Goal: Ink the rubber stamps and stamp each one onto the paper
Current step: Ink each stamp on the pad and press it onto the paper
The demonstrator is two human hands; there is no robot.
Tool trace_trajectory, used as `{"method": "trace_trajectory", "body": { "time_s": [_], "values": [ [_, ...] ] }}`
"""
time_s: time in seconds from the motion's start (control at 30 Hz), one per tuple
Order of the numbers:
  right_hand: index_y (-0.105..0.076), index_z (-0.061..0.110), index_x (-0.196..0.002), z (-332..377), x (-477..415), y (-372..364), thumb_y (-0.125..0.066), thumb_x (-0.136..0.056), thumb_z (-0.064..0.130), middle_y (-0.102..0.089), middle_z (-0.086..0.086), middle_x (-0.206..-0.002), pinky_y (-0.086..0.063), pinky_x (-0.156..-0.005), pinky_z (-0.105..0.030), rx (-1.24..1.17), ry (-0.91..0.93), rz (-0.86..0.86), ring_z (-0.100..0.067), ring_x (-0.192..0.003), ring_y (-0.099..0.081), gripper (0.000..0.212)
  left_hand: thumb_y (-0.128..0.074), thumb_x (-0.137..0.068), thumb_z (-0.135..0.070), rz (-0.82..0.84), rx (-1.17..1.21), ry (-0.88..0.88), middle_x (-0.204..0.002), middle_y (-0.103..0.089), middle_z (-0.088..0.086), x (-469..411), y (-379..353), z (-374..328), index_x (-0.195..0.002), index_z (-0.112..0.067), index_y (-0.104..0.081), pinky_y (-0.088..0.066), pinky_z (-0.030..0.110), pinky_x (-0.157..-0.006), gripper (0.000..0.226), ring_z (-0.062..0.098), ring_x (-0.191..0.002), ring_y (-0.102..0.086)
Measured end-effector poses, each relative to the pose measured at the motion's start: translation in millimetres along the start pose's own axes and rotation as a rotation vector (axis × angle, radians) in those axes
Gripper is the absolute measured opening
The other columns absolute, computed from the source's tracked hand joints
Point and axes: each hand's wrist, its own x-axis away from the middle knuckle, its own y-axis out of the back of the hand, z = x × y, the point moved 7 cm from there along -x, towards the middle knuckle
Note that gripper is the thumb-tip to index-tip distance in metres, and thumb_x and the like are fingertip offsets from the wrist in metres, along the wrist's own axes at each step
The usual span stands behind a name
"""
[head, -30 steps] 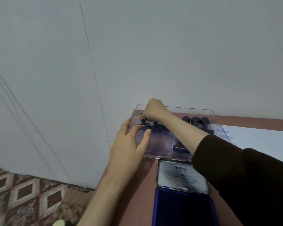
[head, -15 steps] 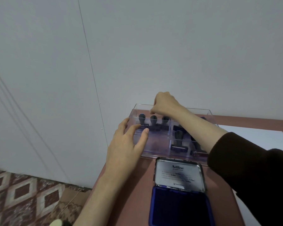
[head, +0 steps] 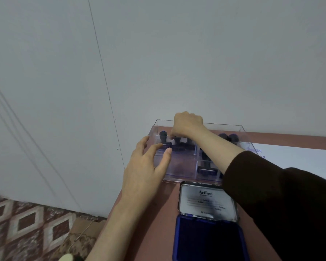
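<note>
While my left hand (head: 147,166) splays on the clear tray (head: 184,175), my right hand (head: 187,125) curls over rubber stamps (head: 163,137) at the tray's eleven o'clock, grip unseen; likely light, rigid; I'd pinch the knob.

Clear glossy plastic tray (head: 224,126), shiny metal ink-pad lid (head: 207,202), matt white paper (head: 297,157), smooth brown tabletop (head: 158,213), dark matt cloth sleeve (head: 280,204).

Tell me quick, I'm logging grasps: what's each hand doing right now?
Left hand: open, fingers spread against the clear tray.
Right hand: curled over a stamp in the tray; grip cannot be told.
</note>
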Motion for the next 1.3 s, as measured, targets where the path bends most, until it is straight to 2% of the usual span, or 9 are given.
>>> {"method": "trace_trajectory", "body": {
  "time_s": [0.2,0.33,0.53,0.7,0.8,0.87,1.07,1.17,1.3],
  "values": [
    [-0.057,0.008,-0.066,-18.6,0.2,11.1,-0.067,-0.074,0.012,-0.06,-0.005,-0.061,-0.045,-0.047,-0.023,-0.486,-0.091,-0.013,-0.017,-0.045,-0.054,0.013,-0.042,-0.09,-0.049,-0.005,0.009,-0.005,-0.147,-0.029,-0.01,-0.2,0.4,-1.3,-0.121,-0.034,-0.057,-0.03,0.021,-0.088,0.038,0.008,-0.129,-0.037],
    [-0.058,0.006,-0.069,-31.7,7.7,21.5,-0.067,-0.077,0.01,-0.063,-0.01,-0.063,-0.053,-0.052,-0.028,-0.823,-0.126,-0.081,-0.02,-0.051,-0.058,0.012,-0.044,-0.09,-0.049,-0.003,0.019,-0.005,-0.146,-0.031,-0.01,1.6,2.0,-1.9,-0.119,-0.034,-0.058,-0.03,0.021,-0.088,0.036,0.008,-0.128,-0.038],
    [-0.058,0.004,-0.075,-58.1,28.1,14.9,-0.062,-0.082,0.01,-0.059,-0.014,-0.069,-0.038,-0.039,-0.02,-1.345,-0.314,-0.124,-0.015,-0.044,-0.046,0.01,-0.049,-0.091,-0.042,0.006,0.002,-0.012,-0.144,-0.036,-0.003,-0.8,5.1,-5.4,-0.119,-0.027,-0.06,-0.024,0.018,-0.091,0.034,0.012,-0.132,-0.032],
    [-0.058,0.008,-0.076,-63.0,63.4,15.2,-0.062,-0.087,0.02,-0.056,-0.009,-0.062,-0.039,-0.04,-0.019,-1.629,-0.326,-0.025,-0.013,-0.043,-0.046,0.017,-0.05,-0.092,-0.036,-0.121,-0.039,-0.185,-0.128,-0.051,0.002,10.2,16.5,-29.0,-0.11,-0.02,-0.066,-0.022,0.013,-0.093,0.029,0.015,-0.123,-0.035],
    [-0.057,0.009,-0.079,-65.6,90.2,13.7,-0.063,-0.086,0.024,-0.056,-0.007,-0.061,-0.037,-0.038,-0.018,-1.682,-0.312,0.019,-0.012,-0.038,-0.046,0.018,-0.043,-0.088,-0.039,-0.213,-0.117,-0.307,-0.1,-0.058,-0.001,25.4,20.1,-47.8,-0.094,-0.019,-0.068,-0.033,0.017,-0.077,0.033,0.015,-0.099,-0.044],
    [-0.056,0.009,-0.078,-68.6,108.5,10.6,-0.063,-0.086,0.025,-0.056,-0.007,-0.058,-0.035,-0.038,-0.018,-1.709,-0.303,0.041,-0.012,-0.037,-0.045,0.019,-0.046,-0.09,-0.036,-0.145,-0.115,-0.283,-0.09,-0.055,-0.005,32.4,13.8,-49.8,-0.091,-0.02,-0.066,-0.035,0.02,-0.068,0.025,0.013,-0.089,-0.047],
    [-0.057,0.009,-0.077,-72.2,160.3,18.7,-0.06,-0.088,0.023,-0.053,-0.006,-0.053,-0.026,-0.039,-0.02,-1.625,-0.189,-0.02,-0.011,-0.04,-0.039,0.018,-0.053,-0.088,-0.038,0.085,-0.132,-0.128,-0.093,-0.056,-0.008,45.6,-13.7,-30.3,-0.097,-0.025,-0.064,-0.039,0.028,-0.068,0.02,0.013,-0.089,-0.053],
    [-0.058,0.008,-0.085,-69.9,180.5,14.6,-0.062,-0.088,0.02,-0.055,-0.006,-0.054,-0.028,-0.038,-0.02,-1.493,-0.127,-0.056,-0.013,-0.043,-0.04,0.012,-0.057,-0.086,-0.04,0.123,-0.107,-0.098,-0.098,-0.057,-0.003,47.8,-20.9,-24.1,-0.103,-0.025,-0.065,-0.046,0.034,-0.074,0.024,0.017,-0.093,-0.056],
    [-0.066,0.013,-0.081,-58.3,202.8,7.4,-0.065,-0.085,0.026,-0.06,0.0,-0.059,-0.037,-0.046,-0.016,-1.223,0.023,-0.088,-0.008,-0.049,-0.049,0.014,-0.056,-0.086,-0.037,0.107,-0.117,-0.103,-0.095,-0.053,-0.004,49.6,-23.1,-24.1,-0.103,-0.026,-0.064,-0.044,0.032,-0.071,0.021,0.018,-0.092,-0.055]
  ]
}}
